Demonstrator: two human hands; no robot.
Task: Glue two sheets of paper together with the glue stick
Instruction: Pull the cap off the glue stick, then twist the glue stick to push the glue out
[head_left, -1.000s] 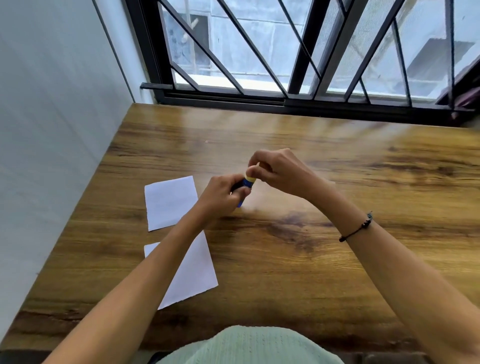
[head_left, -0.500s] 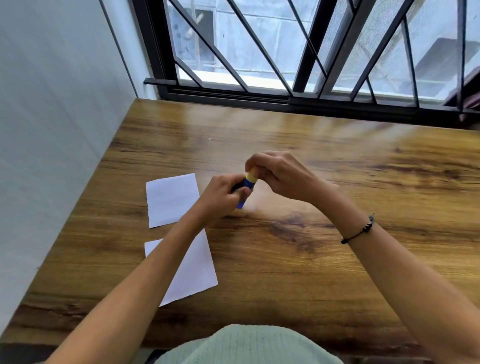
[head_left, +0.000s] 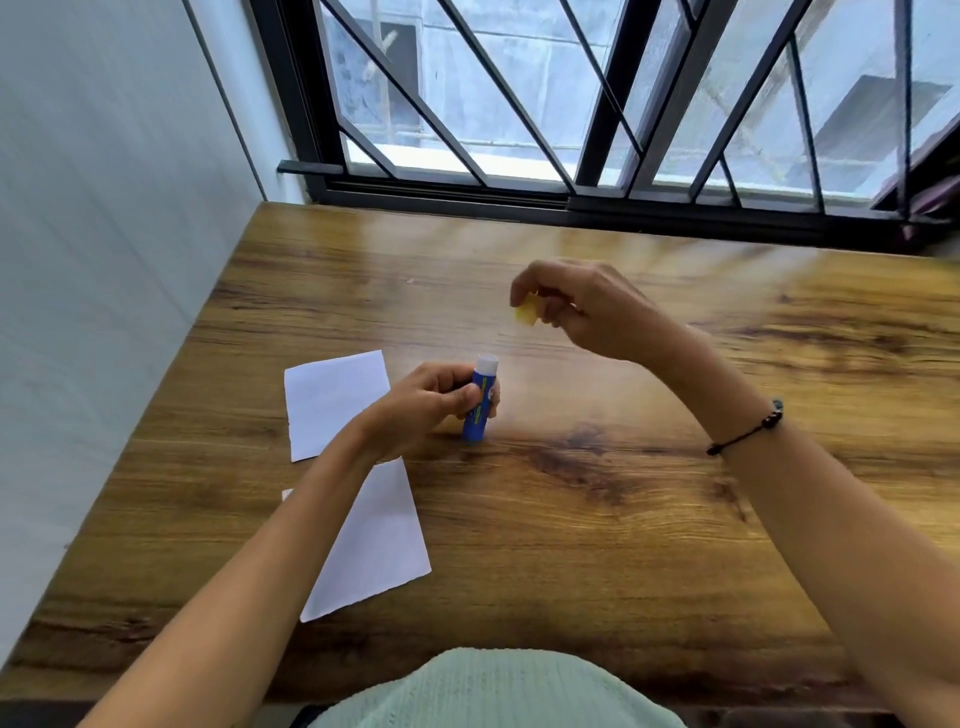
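Observation:
My left hand (head_left: 427, 404) grips a blue glue stick (head_left: 481, 402) upright over the table, its white tip uncovered. My right hand (head_left: 587, 310) is raised to the upper right of it and pinches the yellow cap (head_left: 525, 315) between its fingertips, well apart from the stick. Two white sheets of paper lie flat at the left: the far sheet (head_left: 332, 400) beside my left hand, and the near sheet (head_left: 371, 545) partly hidden under my left forearm.
The wooden table (head_left: 649, 519) meets a pale wall (head_left: 104, 260) on the left and a black barred window (head_left: 597, 130) at the back. Bare wood stretches across the right half. My pale green top (head_left: 493, 691) shows at the near edge.
The yellow cap has come off the glue stick: my right hand has lifted it up and to the right, and the white tip now shows. My left hand still holds the stick.

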